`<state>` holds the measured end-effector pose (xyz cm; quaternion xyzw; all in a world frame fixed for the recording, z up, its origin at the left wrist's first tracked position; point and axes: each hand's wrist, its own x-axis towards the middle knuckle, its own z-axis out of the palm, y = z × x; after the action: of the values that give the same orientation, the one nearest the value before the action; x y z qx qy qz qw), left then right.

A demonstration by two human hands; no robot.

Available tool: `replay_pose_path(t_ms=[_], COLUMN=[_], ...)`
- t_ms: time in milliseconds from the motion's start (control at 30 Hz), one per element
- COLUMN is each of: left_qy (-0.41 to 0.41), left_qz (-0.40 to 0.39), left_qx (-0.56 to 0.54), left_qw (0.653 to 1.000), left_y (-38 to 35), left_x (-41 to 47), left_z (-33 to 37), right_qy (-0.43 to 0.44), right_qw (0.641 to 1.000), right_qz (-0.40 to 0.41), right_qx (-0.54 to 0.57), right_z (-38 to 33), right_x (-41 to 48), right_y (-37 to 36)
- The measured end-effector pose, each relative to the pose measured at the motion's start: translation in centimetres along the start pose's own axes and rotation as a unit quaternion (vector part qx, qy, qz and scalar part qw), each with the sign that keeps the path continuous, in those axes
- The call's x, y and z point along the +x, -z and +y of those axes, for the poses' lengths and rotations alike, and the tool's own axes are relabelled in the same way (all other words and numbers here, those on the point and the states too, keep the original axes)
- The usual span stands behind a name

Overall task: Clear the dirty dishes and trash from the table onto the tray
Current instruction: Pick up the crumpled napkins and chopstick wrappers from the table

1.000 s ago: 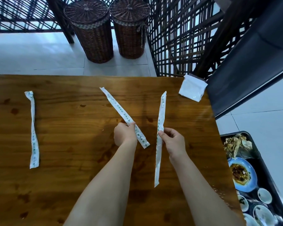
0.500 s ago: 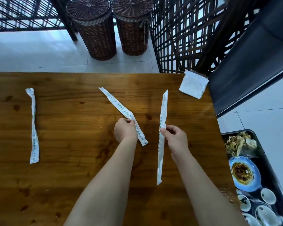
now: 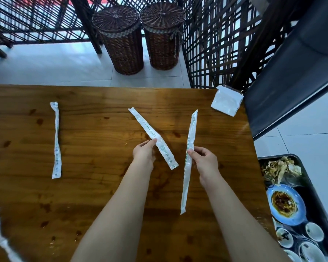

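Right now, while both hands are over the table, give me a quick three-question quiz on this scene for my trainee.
1. True or false: the left hand holds nothing.
2. Where is the tray? A, on top of the table; B, off the table, beside its right edge; C, carried in the left hand.
3. What does the right hand pinch?
Key: 1, false: its fingers pinch the left paper sleeve. 2, B. 3, the right paper sleeve.
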<state>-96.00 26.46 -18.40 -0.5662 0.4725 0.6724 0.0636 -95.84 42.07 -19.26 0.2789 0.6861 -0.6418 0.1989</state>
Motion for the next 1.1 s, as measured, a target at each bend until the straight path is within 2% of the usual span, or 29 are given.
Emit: replay_pose_path(t_ms=[100, 333, 767, 1100], left_qy=[0.008, -0.047, -0.167, -0.202], left_qz=[-0.026, -0.038, -0.060, -0.096], left_qx=[-0.013, -0.015, 0.066, 0.006], left_qw=[1.000, 0.998, 0.982, 0.975], left_y=[0.6, 1.8, 6.0, 10.0], left_x=[-0.7, -1.3, -5.3, -9.7], left_z=[0.4, 0.7, -0.4, -3.1], right_qy=[-0.002, 0.004, 0.015, 0.029], right_qw=[1.000, 1.000, 0.997, 0.990], right_qz=[-0.004, -0.018, -0.070, -0.137], right_qx=[-0.002, -0.004, 0.022, 0.007], right_z=[0.0, -0.2, -1.7, -0.7], right_x=[-0.6, -1.9, -4.9, -8.3], right_y=[-0.1, -0.1, 1.1, 1.5])
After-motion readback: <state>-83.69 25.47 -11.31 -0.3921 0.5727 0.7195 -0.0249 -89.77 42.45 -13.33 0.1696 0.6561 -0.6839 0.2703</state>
